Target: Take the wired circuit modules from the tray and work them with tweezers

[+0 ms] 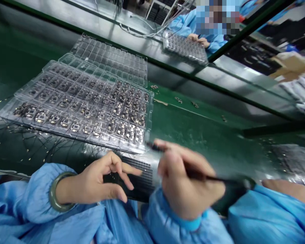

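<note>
The right hand [185, 179] pinches a slim black tool [210, 177] close to its tip — a short, firm grip steadies it — while the left hand [99, 179] stays loosely open (near a clear plastic tray [150, 118] of circuit boards).

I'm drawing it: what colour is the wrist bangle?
The bangle is greyish green, clearest in the head view.

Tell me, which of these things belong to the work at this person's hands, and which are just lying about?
Seem part of the work:
right hand, gripping a slim black tool
left hand, beside a dark ribbed object
clear plastic tray of small circuit modules

Seem just lying about:
small scraps on the green bench mat
second clear tray
</note>
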`<state>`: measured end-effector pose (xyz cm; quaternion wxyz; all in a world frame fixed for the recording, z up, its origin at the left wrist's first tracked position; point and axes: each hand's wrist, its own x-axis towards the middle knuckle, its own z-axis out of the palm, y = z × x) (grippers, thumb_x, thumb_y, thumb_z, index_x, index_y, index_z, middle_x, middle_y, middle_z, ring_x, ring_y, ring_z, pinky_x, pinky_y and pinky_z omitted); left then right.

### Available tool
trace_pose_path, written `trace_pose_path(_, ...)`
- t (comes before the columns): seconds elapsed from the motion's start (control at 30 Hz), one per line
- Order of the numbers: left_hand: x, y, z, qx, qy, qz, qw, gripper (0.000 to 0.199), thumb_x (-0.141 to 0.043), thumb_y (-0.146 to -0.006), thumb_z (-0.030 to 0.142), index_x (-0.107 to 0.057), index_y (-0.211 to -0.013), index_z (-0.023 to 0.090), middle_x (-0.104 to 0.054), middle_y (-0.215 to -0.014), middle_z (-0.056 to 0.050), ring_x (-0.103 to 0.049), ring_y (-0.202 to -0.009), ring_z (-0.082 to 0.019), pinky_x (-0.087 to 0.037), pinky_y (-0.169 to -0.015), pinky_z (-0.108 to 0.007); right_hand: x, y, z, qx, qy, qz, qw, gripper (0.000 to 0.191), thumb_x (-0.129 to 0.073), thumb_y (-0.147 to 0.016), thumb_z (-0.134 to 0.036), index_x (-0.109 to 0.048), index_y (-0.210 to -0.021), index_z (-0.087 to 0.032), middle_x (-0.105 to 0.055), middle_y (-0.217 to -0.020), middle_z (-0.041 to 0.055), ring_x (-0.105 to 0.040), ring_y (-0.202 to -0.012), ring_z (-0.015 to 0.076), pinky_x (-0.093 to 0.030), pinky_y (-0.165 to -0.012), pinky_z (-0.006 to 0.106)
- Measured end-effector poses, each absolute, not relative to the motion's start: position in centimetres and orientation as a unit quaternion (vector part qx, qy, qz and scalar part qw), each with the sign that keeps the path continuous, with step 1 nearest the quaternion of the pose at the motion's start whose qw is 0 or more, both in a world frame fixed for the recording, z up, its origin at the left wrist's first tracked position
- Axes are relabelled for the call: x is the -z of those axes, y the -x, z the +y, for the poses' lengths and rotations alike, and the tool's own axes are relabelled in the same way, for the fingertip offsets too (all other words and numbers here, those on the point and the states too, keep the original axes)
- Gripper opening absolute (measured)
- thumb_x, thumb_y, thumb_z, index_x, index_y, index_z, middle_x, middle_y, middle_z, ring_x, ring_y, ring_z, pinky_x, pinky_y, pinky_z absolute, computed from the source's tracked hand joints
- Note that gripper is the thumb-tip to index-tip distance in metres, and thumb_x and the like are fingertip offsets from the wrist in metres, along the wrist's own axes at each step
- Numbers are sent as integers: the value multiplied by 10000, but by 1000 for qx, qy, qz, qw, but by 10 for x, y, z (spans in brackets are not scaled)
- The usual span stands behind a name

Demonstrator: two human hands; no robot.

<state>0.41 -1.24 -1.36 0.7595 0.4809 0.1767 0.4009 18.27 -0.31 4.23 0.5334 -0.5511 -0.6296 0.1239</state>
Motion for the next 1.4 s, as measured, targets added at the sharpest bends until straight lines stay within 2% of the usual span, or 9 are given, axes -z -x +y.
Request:
trace_pose_path(0.07,15,-3,-14,-406,-521,196,725,284,-698,-800,220,-425,-873,198,-663,-1177,-157,-684,-904,-168,-509,-840,-338,-45,-175,40,-82,562,-633,526,139,-603,-856,-226,-698,-958,-217,-741,-849,22,-674,-580,141,-565,-521,279)
trace_pose_path(0.13,15,0,-15,-401,-538,203,714,204,-653,-835,215,-452,-857,186,-700,-1089,-150,-687,-857,-163,-522,-787,-309,-39,-163,82,-7,525,-678,515,156,-566,-877,-236,-688,-970,-205,-743,-928,30,-708,-818,173,-590,-730,314)
trace_pose_path(0.2,14,3,-13,-382,-541,223,716,129,-593,-878,255,-495,-850,175,-722,-1022,-134,-691,-811,-161,-529,-729,-284,-27,-149,113,49,472,-788,392,208,-509,-887,-153,-686,-986,-199,-716,-1078,36,-668,-1006,181,-546,-878,326)
trace_pose_path(0.3,11,6,-8,-312,-570,282,706,196,-504,-923,323,-593,-879,153,-738,-949,-114,-693,-857,-183,-528,-765,-296,-12,-135,132,46,444,-879,170,254,-476,-885,-118,-682,-1006,-205,-685,-1165,28,-667,-1007,186,-546,-833,297)
trace_pose_path(0.4,7,5,-6,-235,-611,323,684,290,-457,-939,360,-648,-924,142,-742,-890,-85,-688,-877,-181,-521,-790,-283,-8,-131,128,0,457,-885,88,236,-464,-924,-253,-658,-1058,-232,-666,-1202,1,-667,-1008,182,-551,-789,278)
trace_pose_path(0.67,9,2,-12,-157,-672,311,654,299,-433,-942,364,-671,-1019,200,-740,-926,-29,-684,-837,-153,-507,-788,-237,-12,-131,118,-43,482,-875,23,420,-476,-911,-375,-488,-1315,-261,-464,-1419,-19,-660,-1038,189,-596,-716,317)
trace_pose_path(0.97,12,2,-10,-172,-645,342,662,260,-423,-945,339,-652,-946,217,-724,-932,-27,-670,-852,-155,-521,-793,-251,-38,-206,143,-37,613,-779,123,333,-491,-897,-405,-625,-1175,-281,-677,-1182,3,-646,-1061,218,-527,-850,329)
trace_pose_path(1.2,19,0,-7,-198,-655,345,643,218,-454,-922,311,-658,-903,237,-708,-813,-7,-671,-755,-146,-534,-677,-209,13,-321,182,-40,791,-609,45,357,-484,-880,-394,-649,-1150,-229,-713,-1070,96,-660,-981,271,-497,-785,334)
trace_pose_path(1.4,17,-4,-6,-186,-672,367,616,149,-521,-869,284,-661,-915,267,-720,-833,18,-678,-768,-138,-533,-705,-191,55,-358,192,-13,832,-548,83,447,-374,-924,-407,-538,-1286,-203,-609,-1274,104,-583,-1137,248,-465,-889,322)
